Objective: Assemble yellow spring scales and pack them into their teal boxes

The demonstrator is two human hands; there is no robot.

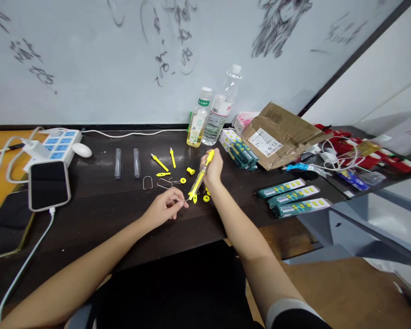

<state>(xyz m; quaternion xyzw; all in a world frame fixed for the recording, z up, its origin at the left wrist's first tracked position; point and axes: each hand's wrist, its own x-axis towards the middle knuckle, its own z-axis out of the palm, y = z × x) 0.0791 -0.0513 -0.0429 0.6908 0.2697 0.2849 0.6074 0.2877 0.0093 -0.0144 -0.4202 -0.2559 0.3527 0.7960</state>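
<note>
The right hand (213, 168) is closed around a yellow pen-like tool (200, 176), which slants from upper right down to lower left above the dark table (99, 205). The left hand (166, 206) has its fingers pinched together at the tool's lower tip — it seems to grip a thin metal piece there, though that piece is too small to make out clearly.

Around the tool lie loose yellow parts: two small yellow rings (206, 198) just below the hands, a yellow cap (190, 171) beside them, and two slim yellow rods (159, 162) farther back. Two bent wire clips (148, 182) lie left of the parts, and beyond them two clear tubes (118, 163) lie side by side.

At the left edge a phone (49, 184) lies face up, plugged into a cable, just in front of a white power strip (59, 145). Two plastic bottles (222, 107) stand against the wall behind the hands. To the right lie a brown cardboard parcel (277, 132) and three green packets (291, 196) — well apart from the hands.
</note>
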